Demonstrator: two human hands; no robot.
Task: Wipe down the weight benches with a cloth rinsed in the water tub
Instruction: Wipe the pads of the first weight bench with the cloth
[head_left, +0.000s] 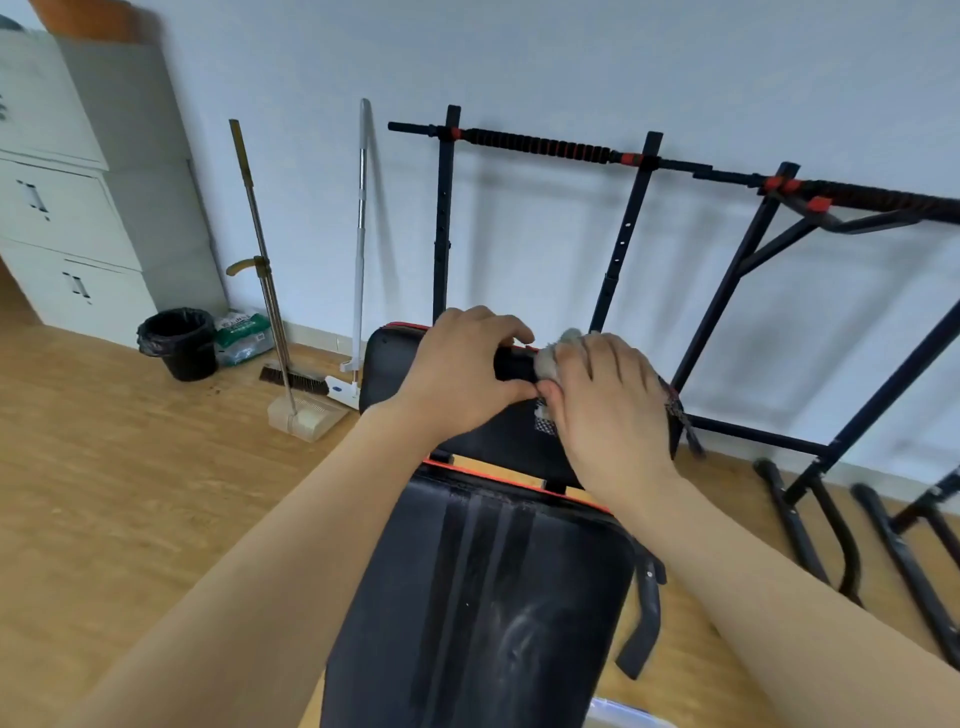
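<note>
A black weight bench with red trim stands in front of me, its seat pad (488, 597) streaked with wet marks and its back pad (395, 364) tilted up beyond. My left hand (462, 369) grips a black padded bar (514, 364) near the top of the back pad. My right hand (608, 400) holds a grey cloth (553, 358) wrapped around that bar, right next to the left hand. A corner of a pale plastic tub (623, 714) shows at the bottom edge.
Black pull-up and barbell racks (639, 218) lean at the wall behind and right of the bench. A broom with dustpan (291, 384), a mop (358, 249), a black bin (179, 343) and a grey cabinet (67, 208) stand at the left on the wooden floor.
</note>
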